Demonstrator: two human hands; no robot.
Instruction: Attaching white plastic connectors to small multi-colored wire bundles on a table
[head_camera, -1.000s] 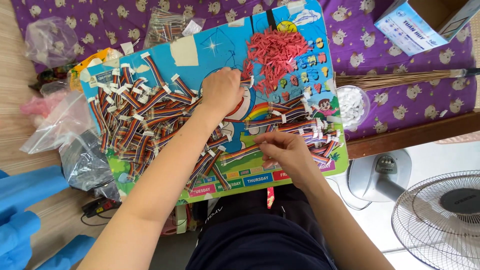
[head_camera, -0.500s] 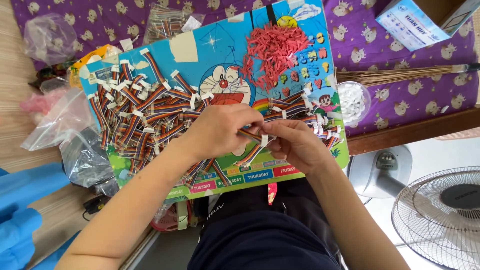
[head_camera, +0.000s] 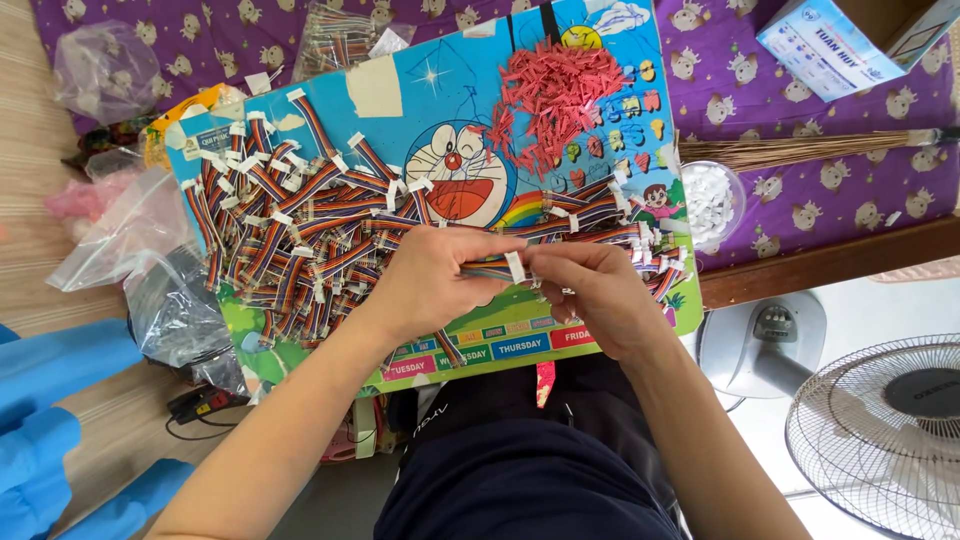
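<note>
My left hand (head_camera: 432, 282) and my right hand (head_camera: 592, 290) meet over the near edge of a colourful cartoon board (head_camera: 420, 120) on my lap. Between them they pinch one short rainbow ribbon cable (head_camera: 492, 268) with a white connector (head_camera: 516, 266) at its end. A big heap of the same cables (head_camera: 290, 235) covers the board's left half. Another smaller bunch (head_camera: 600, 215) lies just beyond my right hand. A pile of small red pieces (head_camera: 555, 90) sits at the board's far right.
A clear cup of white connectors (head_camera: 708, 200) stands right of the board. Plastic bags (head_camera: 130, 235) lie at the left, a cardboard box (head_camera: 850, 35) at the far right, a thin-stick broom (head_camera: 800, 150) on the purple cloth, a fan (head_camera: 885, 420) on the floor.
My left hand came back from the middle of the board to the near edge. Both hands now hold one cable together, closer to my body.
</note>
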